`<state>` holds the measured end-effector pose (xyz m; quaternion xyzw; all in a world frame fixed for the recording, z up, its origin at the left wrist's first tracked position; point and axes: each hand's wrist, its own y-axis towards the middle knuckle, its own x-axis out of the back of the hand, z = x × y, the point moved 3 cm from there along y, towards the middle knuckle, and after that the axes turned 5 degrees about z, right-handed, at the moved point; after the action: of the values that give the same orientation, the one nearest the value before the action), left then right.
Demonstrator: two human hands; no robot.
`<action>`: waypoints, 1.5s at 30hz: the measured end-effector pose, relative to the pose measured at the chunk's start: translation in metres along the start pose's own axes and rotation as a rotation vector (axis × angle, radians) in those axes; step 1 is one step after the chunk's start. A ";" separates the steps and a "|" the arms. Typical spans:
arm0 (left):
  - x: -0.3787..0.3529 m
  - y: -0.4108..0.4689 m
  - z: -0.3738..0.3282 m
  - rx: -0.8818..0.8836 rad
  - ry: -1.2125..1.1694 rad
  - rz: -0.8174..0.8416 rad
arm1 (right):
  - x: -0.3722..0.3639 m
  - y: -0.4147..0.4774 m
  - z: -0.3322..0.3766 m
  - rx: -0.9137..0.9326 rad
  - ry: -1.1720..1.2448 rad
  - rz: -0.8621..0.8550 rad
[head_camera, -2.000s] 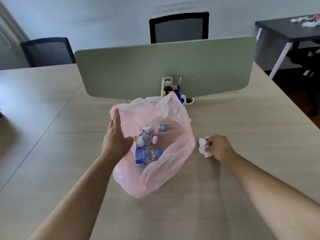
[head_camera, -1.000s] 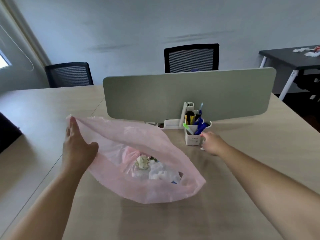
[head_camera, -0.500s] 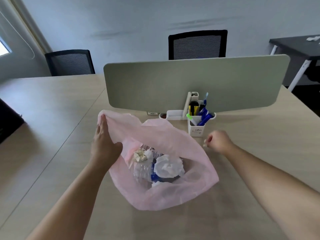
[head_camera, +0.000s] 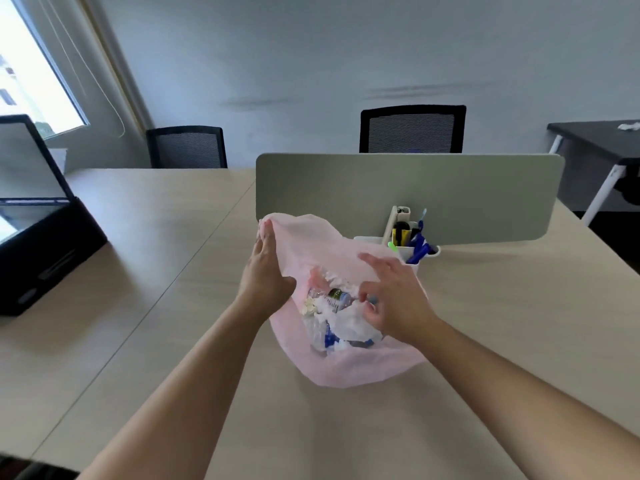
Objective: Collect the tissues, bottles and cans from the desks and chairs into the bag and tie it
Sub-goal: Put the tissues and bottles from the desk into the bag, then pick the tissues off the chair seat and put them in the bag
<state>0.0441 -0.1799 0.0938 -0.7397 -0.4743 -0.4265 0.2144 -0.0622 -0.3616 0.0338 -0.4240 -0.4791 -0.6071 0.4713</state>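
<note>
Head view. Both bare forearms reached forward from the bottom edge of the frame and converged on the pink bag (head_camera: 349,368) at the middle of the tabletop (head_camera: 485,341).

The left hand (head_camera: 265,271) stood edge-on, fingers straight and pointing up and away, thumb toward the bag; it held the left side of the bag's rim, lifting a fold of pink film to just above the fingertips.

The right hand (head_camera: 394,299) was palm-down over the bag's mouth, index finger stretched toward the left across the far rim, the other fingers curled down into the opening. Whether it pinched anything could not be told; the curled fingers touched the white tissue (head_camera: 349,323) inside.

The bag was thin, translucent, pale pink and crumpled. It rested on the tabletop with its closed, rounded bottom nearest the camera and its mouth open upward and away. Its long axis ran from near to far, tilted slightly leftward at the raised corner.

Contents visible through the mouth: crumpled white tissue, a clear bottle (head_camera: 337,297) with a dark label lying roughly left to right, and a blue-labelled piece (head_camera: 329,339) lower down.

Just behind the bag on the right stood a white pen holder (head_camera: 410,254), in front of the grey-green divider panel (head_camera: 408,195).
</note>
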 end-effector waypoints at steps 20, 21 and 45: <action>0.052 0.015 -0.021 -0.065 0.059 -0.072 | 0.127 0.032 -0.052 -0.644 0.912 -0.491; 0.056 0.020 -0.025 -0.070 0.061 -0.084 | 0.147 0.036 -0.054 -0.642 0.904 -0.520; -0.062 -0.038 -0.075 -0.184 0.175 0.283 | 0.116 -0.090 -0.150 -0.874 0.347 0.058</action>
<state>-0.0333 -0.2494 0.0794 -0.7755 -0.3042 -0.4965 0.2440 -0.1823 -0.5193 0.1022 -0.4883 -0.0807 -0.8004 0.3383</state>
